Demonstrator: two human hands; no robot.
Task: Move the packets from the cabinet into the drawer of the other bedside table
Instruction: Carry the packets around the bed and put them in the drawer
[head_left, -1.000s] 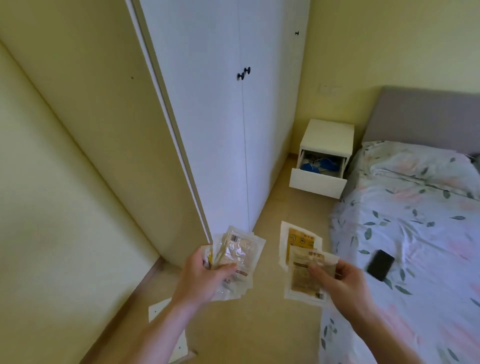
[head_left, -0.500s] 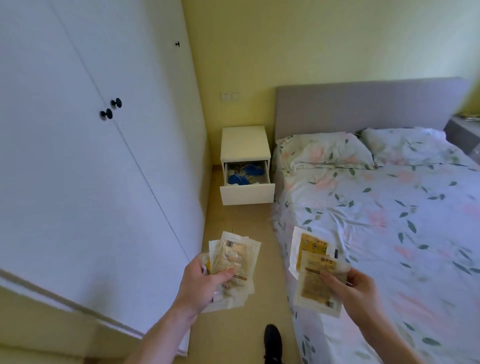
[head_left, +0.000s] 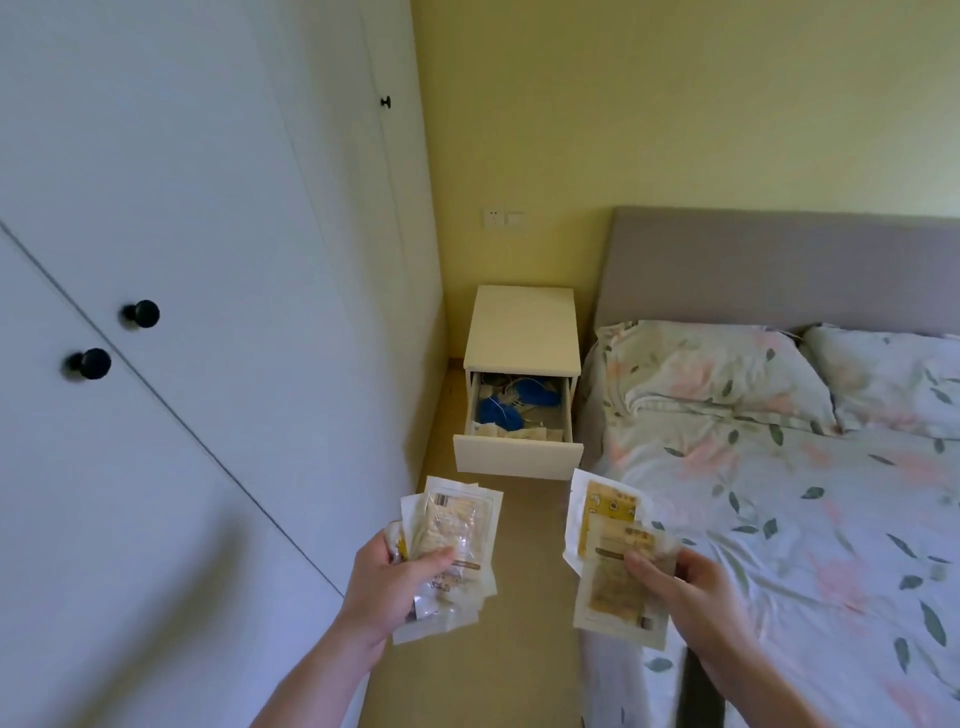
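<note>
My left hand (head_left: 387, 584) grips a fanned stack of pale, clear-fronted packets (head_left: 454, 530). My right hand (head_left: 680, 587) holds two more packets (head_left: 608, 519) with yellow-brown printed labels, thumb pressed on the front one. Both hands are raised in front of me over the floor strip between wardrobe and bed. Ahead stands a white bedside table (head_left: 522, 327) with its drawer (head_left: 517, 457) pulled out. Inside the drawer lie blue items and some pale packets.
A tall white wardrobe (head_left: 182, 260) with black knobs fills the left side. A bed (head_left: 779, 493) with floral bedding, two pillows and a grey headboard takes up the right. A narrow tan floor strip (head_left: 530, 597) runs between them up to the bedside table.
The view has swung right and moved forward along the wardrobe; the bedside table and its drawer are now closer and centred. Both hands keep the same hold on their packets.
</note>
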